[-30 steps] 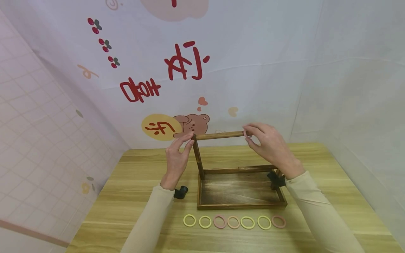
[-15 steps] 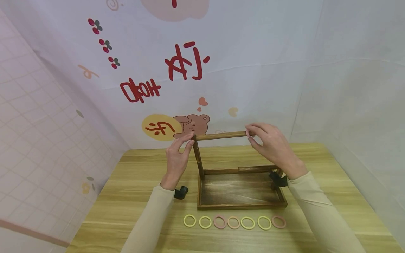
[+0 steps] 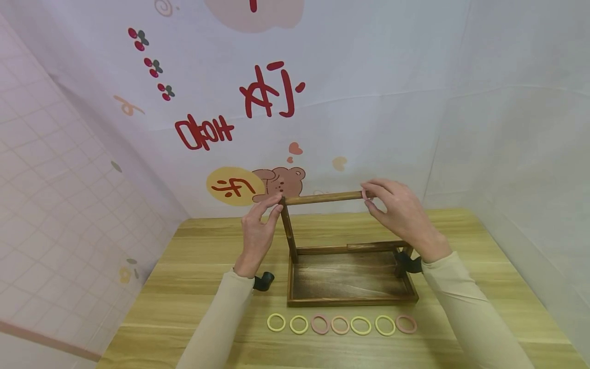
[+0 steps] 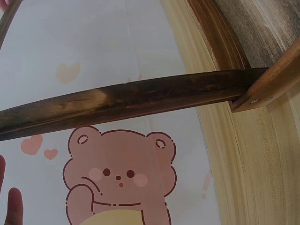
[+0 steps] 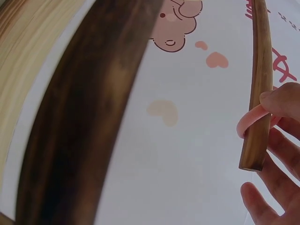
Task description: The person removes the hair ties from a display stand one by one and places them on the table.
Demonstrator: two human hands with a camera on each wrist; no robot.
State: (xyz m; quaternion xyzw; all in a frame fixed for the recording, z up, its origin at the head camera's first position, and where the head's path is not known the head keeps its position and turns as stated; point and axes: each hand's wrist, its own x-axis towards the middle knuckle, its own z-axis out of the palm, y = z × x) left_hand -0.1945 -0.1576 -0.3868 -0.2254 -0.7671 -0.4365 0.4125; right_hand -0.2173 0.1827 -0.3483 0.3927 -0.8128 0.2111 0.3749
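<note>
A brown wooden stand has a shallow tray base (image 3: 352, 301), an upright post (image 3: 289, 230) at its left and a horizontal rod (image 3: 322, 198) on top. At the corner where post and rod meet, my left hand (image 3: 258, 230) pinches the stand between thumb and fingers. My right hand (image 3: 398, 210) pinches a pink ring (image 5: 253, 117) near the rod's free right end. In the right wrist view the ring encircles the rod, a short way from its tip. The left wrist view shows the post (image 4: 140, 98), with only some left fingertips at its edge.
Several yellow, pink and orange rings (image 3: 340, 324) lie in a row on the wooden table (image 3: 184, 307), in front of the tray. A shorter, lower rod (image 3: 373, 247) crosses behind the tray's right half. A printed cloth (image 3: 378, 102) hangs behind the table.
My right hand has moved slightly to the right, sliding the pink ring along the rod toward its free end. The left hand, stand and table rings have stayed put.
</note>
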